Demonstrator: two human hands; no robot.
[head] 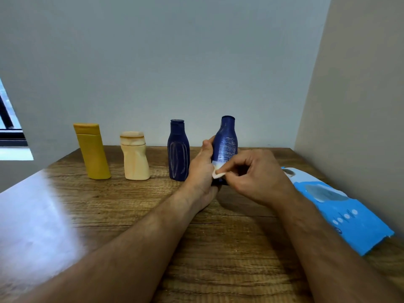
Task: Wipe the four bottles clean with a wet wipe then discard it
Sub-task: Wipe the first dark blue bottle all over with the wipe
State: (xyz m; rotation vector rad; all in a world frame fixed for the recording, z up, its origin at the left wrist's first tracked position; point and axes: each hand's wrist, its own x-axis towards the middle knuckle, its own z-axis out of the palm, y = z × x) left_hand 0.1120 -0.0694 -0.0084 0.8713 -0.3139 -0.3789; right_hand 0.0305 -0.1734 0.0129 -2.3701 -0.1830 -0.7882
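From the head camera I see the wooden table with four bottles near the back wall. The left hand is closed around the lower body of the dark blue bottle with the printed label, which it holds upright, just at or slightly above the table; I cannot tell if the base touches the wood. The right hand pinches a small folded wet wipe between thumb and fingers and presses it against the low part of this bottle.

The other three stand apart in a row: a second dark blue bottle just beside the left hand, a cream bottle, and a yellow bottle which leans a little. A blue wipes pack lies at the right, near the side wall.

I judge the bottles to be light plastic, stiff enough for a firm grip, but slippery once wet. The waist under the shoulder seems the safest place to hold. The wipe is soft and limp, so it needs pressure from the fingertips.
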